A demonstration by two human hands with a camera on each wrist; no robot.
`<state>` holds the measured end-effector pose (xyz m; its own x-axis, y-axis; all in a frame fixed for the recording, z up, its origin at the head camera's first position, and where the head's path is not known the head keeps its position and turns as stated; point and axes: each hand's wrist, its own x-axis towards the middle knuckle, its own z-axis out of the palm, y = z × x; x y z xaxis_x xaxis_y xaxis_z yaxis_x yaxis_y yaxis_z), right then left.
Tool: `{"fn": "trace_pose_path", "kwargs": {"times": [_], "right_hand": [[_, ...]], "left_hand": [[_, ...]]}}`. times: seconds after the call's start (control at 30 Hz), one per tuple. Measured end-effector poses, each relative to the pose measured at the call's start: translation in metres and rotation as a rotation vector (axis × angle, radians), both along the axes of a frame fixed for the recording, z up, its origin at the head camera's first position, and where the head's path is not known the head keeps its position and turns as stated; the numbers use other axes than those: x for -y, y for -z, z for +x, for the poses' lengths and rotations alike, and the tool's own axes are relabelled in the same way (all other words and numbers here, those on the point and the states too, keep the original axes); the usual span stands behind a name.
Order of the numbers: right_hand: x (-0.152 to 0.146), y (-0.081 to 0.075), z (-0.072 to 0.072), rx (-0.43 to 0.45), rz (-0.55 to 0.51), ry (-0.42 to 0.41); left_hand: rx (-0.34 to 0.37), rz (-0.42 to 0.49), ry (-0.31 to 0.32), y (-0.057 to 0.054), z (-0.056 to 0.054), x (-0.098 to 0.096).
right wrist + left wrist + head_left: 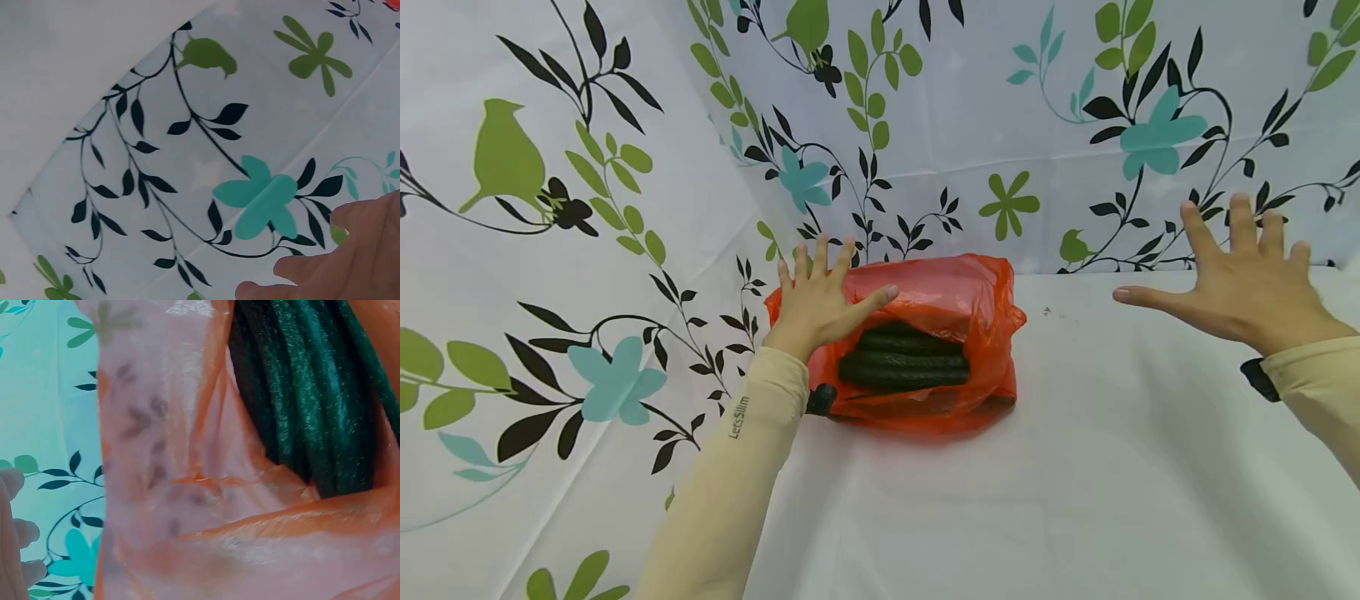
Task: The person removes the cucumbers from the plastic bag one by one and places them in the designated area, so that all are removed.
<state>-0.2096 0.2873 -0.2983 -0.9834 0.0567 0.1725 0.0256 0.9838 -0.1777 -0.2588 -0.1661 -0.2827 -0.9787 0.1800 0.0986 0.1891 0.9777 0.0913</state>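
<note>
An orange-red plastic bag point(940, 287) lies on the white surface with its mouth towards me. Inside it several dark green cucumbers point(904, 371) are stacked on their sides; the left wrist view shows their bumpy skins point(312, 394) close up. My left hand point(820, 304) is spread above the bag's left part, fingers straight, holding nothing; whether it touches the plastic I cannot tell. Far to the right, my right hand point(1255, 283) is raised with fingers spread and holds nothing. Its fingers also show at the lower right of the right wrist view.
A white table surface point(1112, 467) stretches in front of and right of the bag. Patterned cloth point(925, 108) with leaves, birds and flowers hangs behind it and along the left side. A dark band point(1259, 379) circles the right wrist.
</note>
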Motion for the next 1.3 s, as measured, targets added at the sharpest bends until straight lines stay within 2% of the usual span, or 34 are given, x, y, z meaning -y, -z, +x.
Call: {"fn": "trace_pose_path", "kwargs": {"times": [0.13, 0.23, 0.3, 0.47, 0.6, 0.67, 0.77, 0.9, 0.93, 1.0, 1.03, 1.1, 1.13, 1.2, 1.3], "right_hand": [[0.017, -0.010, -0.003, -0.026, -0.036, -0.065], [0.033, -0.019, -0.005, -0.050, -0.082, -0.118], [0.046, -0.024, -0.005, -0.064, -0.113, -0.159], [0.083, -0.031, 0.001, -0.146, -0.183, -0.289], [0.116, -0.031, 0.008, -0.240, -0.269, -0.379], [0.133, -0.029, 0.010, -0.260, -0.310, -0.415], [0.156, -0.027, 0.009, -0.246, -0.355, -0.463], [0.185, -0.021, 0.006, -0.212, -0.369, -0.529], [0.192, -0.018, 0.005, -0.205, -0.366, -0.543], [0.205, -0.013, 0.001, -0.184, -0.344, -0.568], [0.211, -0.010, -0.001, -0.169, -0.334, -0.576], [0.222, -0.003, -0.005, -0.137, -0.311, -0.590], [0.227, 0.002, -0.007, -0.121, -0.298, -0.593], [0.237, 0.012, -0.011, -0.101, -0.268, -0.602], [0.251, 0.029, -0.016, -0.100, -0.212, -0.623]], "left_hand": [[-0.024, -0.006, 0.020, -0.006, 0.002, 0.000], [-0.064, 0.042, 0.061, -0.010, 0.004, -0.002], [-0.103, 0.121, 0.071, -0.013, 0.006, -0.004], [-0.240, 0.370, 0.069, -0.010, 0.015, -0.006], [-0.348, 0.482, 0.096, 0.001, 0.024, -0.005], [-0.401, 0.521, 0.091, 0.008, 0.030, -0.003], [-0.508, 0.617, 0.054, 0.021, 0.040, 0.002], [-0.715, 0.807, -0.005, 0.041, 0.051, 0.014], [-0.759, 0.859, -0.021, 0.042, 0.056, 0.015], [-0.808, 0.959, -0.074, 0.048, 0.063, 0.017], [-0.812, 1.013, -0.108, 0.053, 0.065, 0.019], [-0.771, 1.119, -0.195, 0.063, 0.069, 0.022], [-0.729, 1.177, -0.238, 0.068, 0.071, 0.022], [-0.632, 1.292, -0.315, 0.085, 0.068, 0.027], [-0.488, 1.440, -0.404, 0.101, 0.071, 0.027]]}}
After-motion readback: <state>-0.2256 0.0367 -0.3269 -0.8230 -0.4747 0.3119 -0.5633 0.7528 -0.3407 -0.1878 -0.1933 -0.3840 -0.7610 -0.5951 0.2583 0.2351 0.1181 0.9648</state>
